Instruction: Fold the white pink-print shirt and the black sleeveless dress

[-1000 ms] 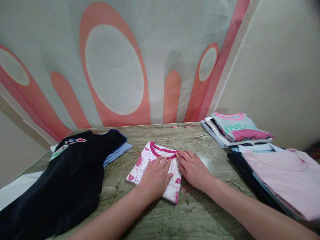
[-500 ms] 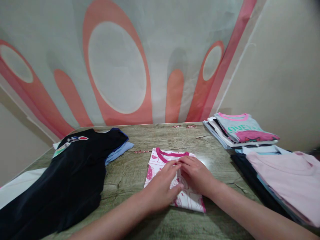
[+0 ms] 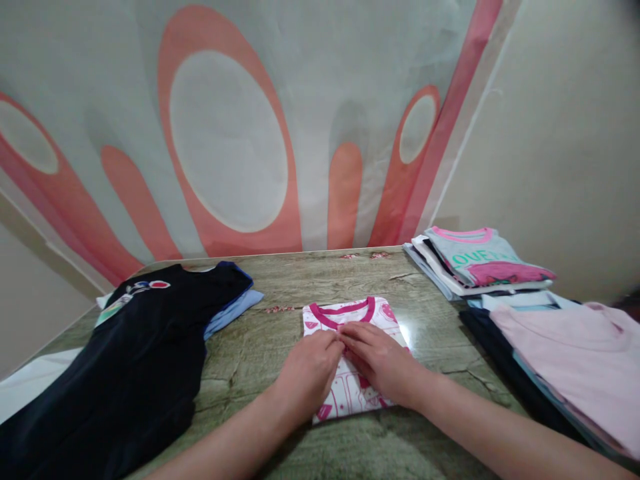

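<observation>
A folded white T-shirt with a pink print and a dark pink collar lies on the wood-patterned table in front of me. My left hand is at its left side, fingers curled together against the cloth, thumb hidden. Across the upper front of the shirt lies my right hand, its fingers stretched out and pointing left. The fingertips of both hands meet just below the collar. Part of the print is covered by my hands.
Black clothing is spread at the left, over a light blue garment and some white cloth. At the right stand two folded piles, one topped by a grey shirt, the nearer by a pink shirt. A painted wall is behind the table.
The T-shirt has turned slightly, its collar shifting right and its lower edge left. My left hand has moved left and its fingers have curled in. My right hand has slid a little left.
</observation>
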